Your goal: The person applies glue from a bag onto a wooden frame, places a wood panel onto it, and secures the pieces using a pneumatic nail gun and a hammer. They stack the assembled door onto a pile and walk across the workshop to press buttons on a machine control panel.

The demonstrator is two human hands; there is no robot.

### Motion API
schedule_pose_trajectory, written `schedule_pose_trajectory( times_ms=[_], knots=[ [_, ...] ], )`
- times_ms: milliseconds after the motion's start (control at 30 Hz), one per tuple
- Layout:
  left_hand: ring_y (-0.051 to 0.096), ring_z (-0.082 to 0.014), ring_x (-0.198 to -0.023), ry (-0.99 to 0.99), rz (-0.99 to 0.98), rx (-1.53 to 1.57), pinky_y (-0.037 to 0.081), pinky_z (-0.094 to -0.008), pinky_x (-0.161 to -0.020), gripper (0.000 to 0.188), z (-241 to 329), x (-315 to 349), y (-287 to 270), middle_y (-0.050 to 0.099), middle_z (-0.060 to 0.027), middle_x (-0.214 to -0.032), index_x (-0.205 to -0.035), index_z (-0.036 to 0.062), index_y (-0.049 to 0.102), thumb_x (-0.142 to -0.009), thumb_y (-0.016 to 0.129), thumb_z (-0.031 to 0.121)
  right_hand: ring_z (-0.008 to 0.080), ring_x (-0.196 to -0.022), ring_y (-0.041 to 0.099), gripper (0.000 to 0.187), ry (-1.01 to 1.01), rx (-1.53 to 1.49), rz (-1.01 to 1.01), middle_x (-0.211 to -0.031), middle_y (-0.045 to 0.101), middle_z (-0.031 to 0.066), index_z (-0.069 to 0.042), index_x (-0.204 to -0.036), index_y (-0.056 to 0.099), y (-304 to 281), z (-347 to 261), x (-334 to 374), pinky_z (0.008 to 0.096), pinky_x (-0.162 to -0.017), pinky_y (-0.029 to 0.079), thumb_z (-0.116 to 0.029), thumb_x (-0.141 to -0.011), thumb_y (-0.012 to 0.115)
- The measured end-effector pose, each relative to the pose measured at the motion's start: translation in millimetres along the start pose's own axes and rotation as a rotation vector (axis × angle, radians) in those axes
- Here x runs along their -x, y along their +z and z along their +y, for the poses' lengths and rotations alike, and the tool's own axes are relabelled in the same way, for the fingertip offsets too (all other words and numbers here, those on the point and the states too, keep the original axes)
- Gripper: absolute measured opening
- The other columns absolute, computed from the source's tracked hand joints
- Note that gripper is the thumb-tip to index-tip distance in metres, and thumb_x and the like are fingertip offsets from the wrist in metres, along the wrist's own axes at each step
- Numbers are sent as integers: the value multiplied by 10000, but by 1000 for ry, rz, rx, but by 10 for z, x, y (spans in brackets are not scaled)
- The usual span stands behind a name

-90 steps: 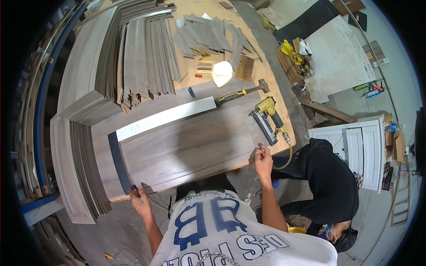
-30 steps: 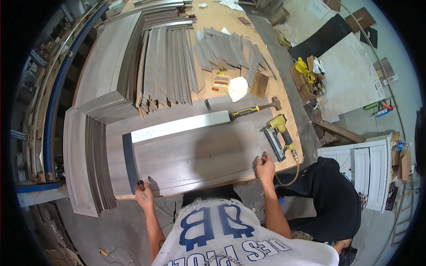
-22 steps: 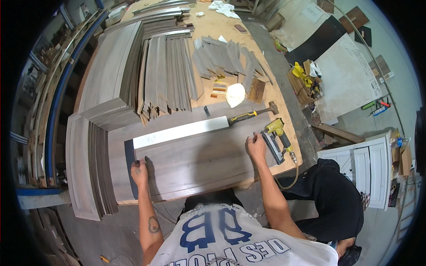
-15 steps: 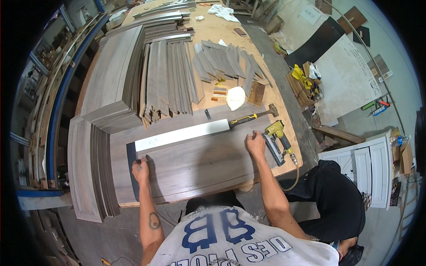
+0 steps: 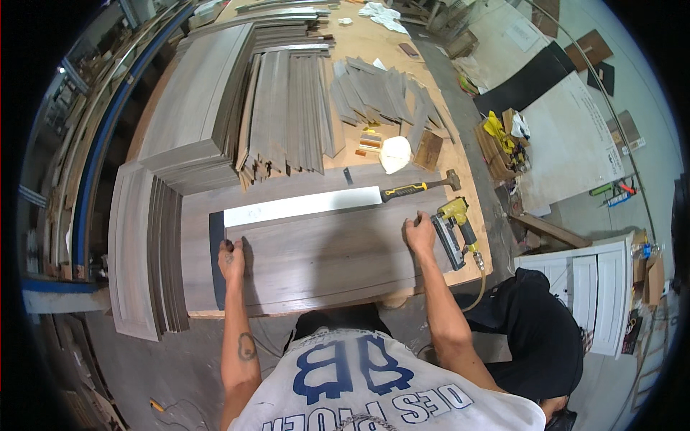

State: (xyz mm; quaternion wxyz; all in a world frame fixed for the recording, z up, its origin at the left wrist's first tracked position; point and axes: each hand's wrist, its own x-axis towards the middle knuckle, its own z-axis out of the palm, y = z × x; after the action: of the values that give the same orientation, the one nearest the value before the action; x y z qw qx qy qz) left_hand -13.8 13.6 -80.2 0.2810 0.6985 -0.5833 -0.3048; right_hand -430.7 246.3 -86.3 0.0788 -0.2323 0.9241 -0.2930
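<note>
My left hand [image 5: 231, 260] is closed near the left end of a grey wood-grain panel [image 5: 338, 258], beside the dark arm of a square with a wide white blade [image 5: 302, 206]. Toward the panel's right end my right hand [image 5: 420, 233] is closed too, fingers curled in. What either hand pinches, perhaps an edge of grey board, I cannot make out. A hammer [image 5: 406, 191] with a black and yellow handle lies beyond, close to the blade's right end. Just right of my right hand rests a yellow-green air nailer [image 5: 453, 223] with its hose attached.
Stacked grey panels [image 5: 198, 108] and a bundle of grey strips [image 5: 287, 108] crowd the far left of the table. Loose offcuts [image 5: 381, 90], a crumpled white item [image 5: 394, 155] and a brown block [image 5: 429, 149] lie beyond the hammer. A person in black [image 5: 539, 337] bends down at right.
The whole view has shifted slightly. Both hands keep nearly the same places over the panel, with the square, hammer and nailer lying as before.
</note>
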Motion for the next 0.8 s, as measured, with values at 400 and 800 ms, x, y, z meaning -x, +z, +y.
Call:
schedule_pose_trajectory(
  times_ms=[400,800],
  knots=[
    [633,-396,-1059,-68,-91,35,461,-409,-944,547,332,-190,-11,669,-257,-1103,-1144,-93,583,-858,644,369,355,-1022,643,460,83,-59,-5,-1065,676,215,33,-1182,593,81,-191,-355,415,-908,488,-224,-815,695],
    [634,-422,-1031,-48,-105,0,473,-424,-929,570,390,-191,-48,659,-288,-1070,-1131,-105,595,-868,638,399,334,-1064,645,490,73,2,17,-1096,686,211,54,-1165,606,61,-220,-384,387,-930,488,-269,-809,700]
  ],
)
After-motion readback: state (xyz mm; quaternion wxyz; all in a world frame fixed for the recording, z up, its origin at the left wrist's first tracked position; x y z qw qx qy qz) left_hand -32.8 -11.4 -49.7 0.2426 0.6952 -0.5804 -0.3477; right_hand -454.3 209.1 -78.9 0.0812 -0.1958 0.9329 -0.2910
